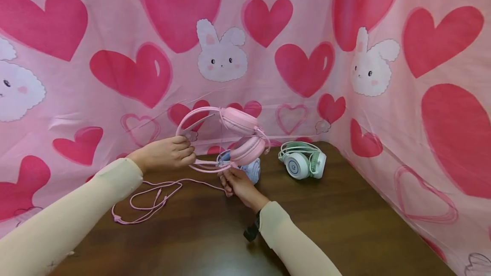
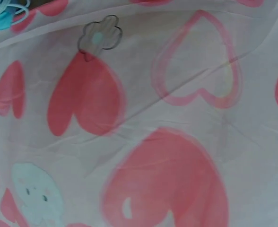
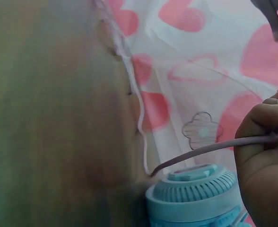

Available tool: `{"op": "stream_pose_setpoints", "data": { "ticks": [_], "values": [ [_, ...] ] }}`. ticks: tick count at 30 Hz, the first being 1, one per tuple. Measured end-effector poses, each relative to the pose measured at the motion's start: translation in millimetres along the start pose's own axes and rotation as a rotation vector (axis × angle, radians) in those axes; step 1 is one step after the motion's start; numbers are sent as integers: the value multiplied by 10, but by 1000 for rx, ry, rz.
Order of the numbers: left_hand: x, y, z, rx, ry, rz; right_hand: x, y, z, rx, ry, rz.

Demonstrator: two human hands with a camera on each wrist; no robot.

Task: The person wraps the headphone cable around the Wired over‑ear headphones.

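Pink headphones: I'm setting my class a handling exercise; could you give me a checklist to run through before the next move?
1. Left hand grips the headband of the pink headphones: ok.
2. Right hand holds the pink cable: ok.
3. Pink cable neatly coiled: not ok, it lies in loose loops on the table.
4. Pink headphones clear of the blue headphones: cannot tell, they overlap in the head view.
5. Green-and-white headphones apart from both hands: ok.

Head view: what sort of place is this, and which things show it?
Probably a staged tabletop corner: a heart-print backdrop along two sides, a brown table, and pink headphones held above it.
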State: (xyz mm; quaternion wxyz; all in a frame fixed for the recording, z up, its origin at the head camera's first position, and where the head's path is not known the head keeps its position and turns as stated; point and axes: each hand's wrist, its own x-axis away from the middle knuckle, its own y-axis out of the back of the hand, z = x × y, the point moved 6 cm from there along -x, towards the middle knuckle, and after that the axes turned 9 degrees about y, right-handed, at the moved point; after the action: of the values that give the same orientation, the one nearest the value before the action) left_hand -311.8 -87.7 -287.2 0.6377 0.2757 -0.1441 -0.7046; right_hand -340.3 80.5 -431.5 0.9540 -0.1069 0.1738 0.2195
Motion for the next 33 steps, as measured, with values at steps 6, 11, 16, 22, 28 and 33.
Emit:
{"op": "stream_pose_setpoints", "data": {
  "ticks": [6, 11, 16, 22, 28, 33],
  "values": [
    [118, 20, 53, 12, 24, 29, 160, -94, 17, 34, -27, 52],
    [48, 10, 68, 26, 44, 31, 317, -47, 34, 48, -31, 102],
    [-19, 3, 86, -1, 36, 46, 441, -6, 81, 84, -24, 138],
    [138, 8, -57, -32, 37, 70, 565, -80, 165, 135, -35, 214],
    [70, 40, -238, -65, 35, 56, 762, -37, 228, 192, -17, 332],
    [44, 95, -306, -125, 23, 55, 834, -52, 230, 183, -32, 413]
  ]
}}
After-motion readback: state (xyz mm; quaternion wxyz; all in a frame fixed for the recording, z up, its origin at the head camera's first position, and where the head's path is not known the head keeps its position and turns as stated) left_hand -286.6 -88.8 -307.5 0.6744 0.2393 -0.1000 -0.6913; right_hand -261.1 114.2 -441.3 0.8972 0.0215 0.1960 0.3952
